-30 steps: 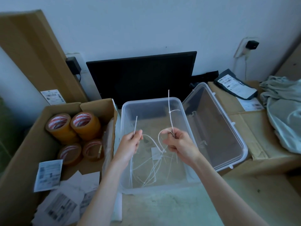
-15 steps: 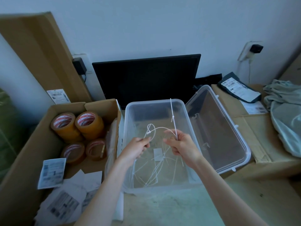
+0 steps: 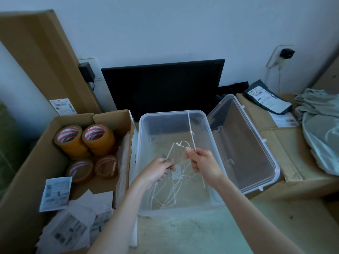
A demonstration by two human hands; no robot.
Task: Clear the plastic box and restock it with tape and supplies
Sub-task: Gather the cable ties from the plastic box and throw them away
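Observation:
A clear plastic box [image 3: 146, 123] stands open in the middle, its clear lid [image 3: 256, 143] leaning off to the right. Several white cable ties [image 3: 170, 195] lie tangled on the box floor beside a small white tag. My left hand [image 3: 156, 171] pinches the end of one white tie over the box. My right hand [image 3: 205, 164] grips other white ties, one sticking straight up [image 3: 190, 129] and one looping toward my left hand. Several rolls of brown tape [image 3: 99, 136] sit in a cardboard box [image 3: 33, 162] at the left.
Shipping labels and papers [image 3: 69, 226] lie at the cardboard box's near end. A black monitor [image 3: 163, 85] leans on the wall behind. At the right, a flat cardboard surface carries a dark parcel [image 3: 267, 98] and pale green cloth [image 3: 321, 129]. Tall cardboard [image 3: 42, 57] stands far left.
Both hands have sunk slightly toward the box and moved closer together. The loop of tie between them has grown smaller. The upright tie stays in my right hand.

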